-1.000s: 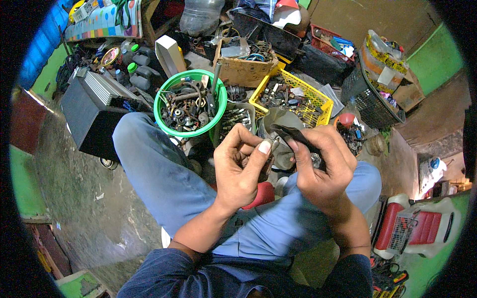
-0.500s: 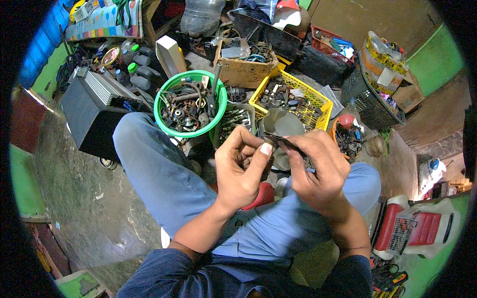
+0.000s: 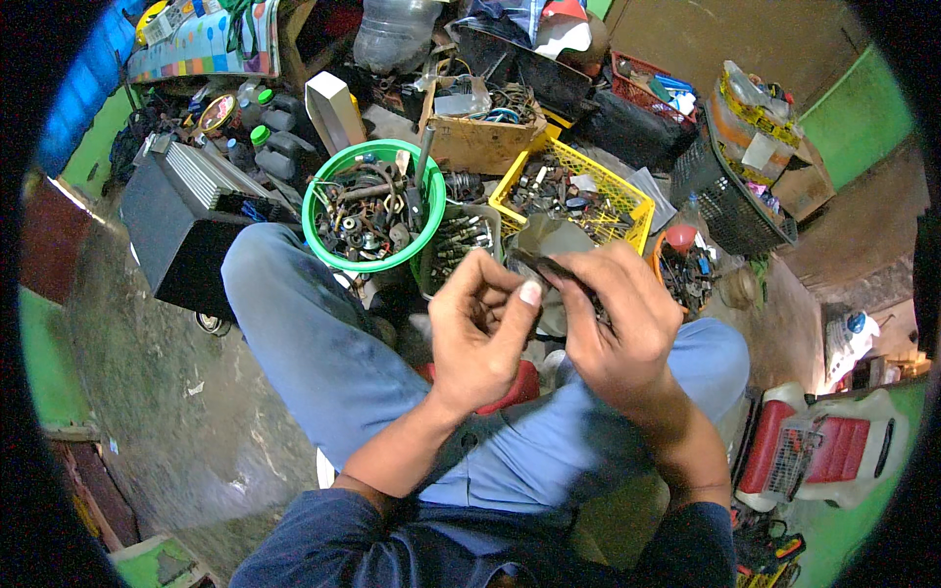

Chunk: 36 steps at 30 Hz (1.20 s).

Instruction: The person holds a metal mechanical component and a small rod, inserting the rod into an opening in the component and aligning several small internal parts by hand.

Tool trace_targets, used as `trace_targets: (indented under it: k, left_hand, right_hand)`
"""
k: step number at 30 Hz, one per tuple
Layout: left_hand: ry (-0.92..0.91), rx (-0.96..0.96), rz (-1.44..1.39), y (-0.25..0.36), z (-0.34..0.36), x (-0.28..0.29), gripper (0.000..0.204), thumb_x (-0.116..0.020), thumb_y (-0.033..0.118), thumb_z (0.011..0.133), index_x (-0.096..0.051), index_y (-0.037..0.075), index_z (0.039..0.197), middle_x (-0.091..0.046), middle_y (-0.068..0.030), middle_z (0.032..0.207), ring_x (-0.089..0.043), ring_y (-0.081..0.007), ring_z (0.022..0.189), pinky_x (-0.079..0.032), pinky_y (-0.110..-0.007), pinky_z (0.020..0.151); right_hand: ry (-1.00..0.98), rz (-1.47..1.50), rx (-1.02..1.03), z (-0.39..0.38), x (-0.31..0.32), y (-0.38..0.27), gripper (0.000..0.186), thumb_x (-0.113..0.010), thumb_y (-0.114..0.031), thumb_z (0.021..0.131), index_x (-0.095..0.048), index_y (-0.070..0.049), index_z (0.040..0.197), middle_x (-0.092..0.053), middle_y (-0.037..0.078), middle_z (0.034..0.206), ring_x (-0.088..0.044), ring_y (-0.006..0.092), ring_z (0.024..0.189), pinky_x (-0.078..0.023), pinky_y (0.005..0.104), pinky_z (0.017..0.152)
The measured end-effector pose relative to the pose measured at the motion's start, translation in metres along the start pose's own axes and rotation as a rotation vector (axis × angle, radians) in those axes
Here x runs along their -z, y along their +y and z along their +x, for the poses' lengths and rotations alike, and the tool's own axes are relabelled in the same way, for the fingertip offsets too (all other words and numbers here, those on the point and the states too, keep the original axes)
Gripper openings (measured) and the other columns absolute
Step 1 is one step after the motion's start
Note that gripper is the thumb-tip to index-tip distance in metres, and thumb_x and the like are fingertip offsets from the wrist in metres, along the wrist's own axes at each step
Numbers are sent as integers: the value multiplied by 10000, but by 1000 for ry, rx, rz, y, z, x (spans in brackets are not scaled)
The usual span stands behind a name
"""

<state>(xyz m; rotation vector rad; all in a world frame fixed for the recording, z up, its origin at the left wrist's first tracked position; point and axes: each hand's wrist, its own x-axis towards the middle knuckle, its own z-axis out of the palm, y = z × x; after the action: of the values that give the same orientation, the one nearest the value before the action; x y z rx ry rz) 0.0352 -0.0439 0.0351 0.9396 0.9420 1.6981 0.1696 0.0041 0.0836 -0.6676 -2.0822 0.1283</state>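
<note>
My left hand (image 3: 477, 333) is closed, thumb pressed against the bent index finger, on a small thing mostly hidden by the fingertips. Close beside it, my right hand (image 3: 627, 312) pinches a thin dark strip (image 3: 532, 263) between thumb and fingers. The strip reaches across to the left thumb and forefinger and seems to touch what they hold; its kind is not clear. Both hands are raised above my lap. Behind them stands a greyish round container (image 3: 551, 235), partly covered by the fingers. Something red (image 3: 520, 384) shows below, between my legs.
A green basin (image 3: 312, 223) full of metal parts stands ahead, with a yellow crate (image 3: 642, 214) of small parts to its right. Behind is a cardboard box (image 3: 470, 143) of cables. A black case (image 3: 176, 245) sits left, a dark basket (image 3: 725, 191) right.
The dark strip has tilted and shifted slightly left against the left fingertips. My right hand has turned a little with it. My left hand has barely moved.
</note>
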Motion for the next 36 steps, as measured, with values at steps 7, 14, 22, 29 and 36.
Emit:
trace_targets:
  k: [7, 14, 22, 29, 36]
  left_hand:
    - [-87, 204, -321, -5, 12, 6, 162, -563, 138, 977, -437, 44, 939, -554, -64, 620, -392, -38, 437, -274, -208, 387]
    - [-111, 257, -406, 0, 13, 7, 139, -531, 160, 993, -421, 80, 965, -555, -98, 643, -342, -52, 411, -239, -212, 374]
    - [-125, 255, -406, -2, 14, 9, 145, -508, 195, 1005, -420, 85, 968, -540, -96, 606, -336, -53, 400, -243, -210, 369]
    - [-110, 284, -370, 1, 13, 7, 142, -519, 182, 998, -433, 73, 968, -541, -92, 588, -340, -53, 372, -238, -211, 343]
    - [-136, 267, -358, 1, 13, 10, 139, -538, 158, 982, -446, 55, 967, -561, -98, 595, -336, -53, 358, -232, -212, 333]
  right_hand:
    - [172, 92, -241, 1, 2, 6, 126, -695, 68, 809, -658, 55, 930, -674, 144, 843, -671, 245, 723, -530, 320, 649]
    - [58, 101, -248, -4, 4, 5, 141, -704, 56, 809, -666, 37, 943, -688, 148, 855, -693, 253, 757, -539, 333, 670]
    - [5, 112, -201, -7, 2, 4, 143, -716, 40, 804, -666, 30, 939, -684, 150, 835, -693, 262, 736, -539, 343, 645]
    - [3, 101, -192, -5, 2, 2, 137, -712, 36, 809, -662, 30, 936, -676, 151, 820, -687, 265, 713, -531, 346, 623]
    - [3, 102, -179, -6, 1, 3, 137, -712, 37, 807, -658, 32, 933, -670, 150, 810, -684, 265, 704, -528, 345, 612]
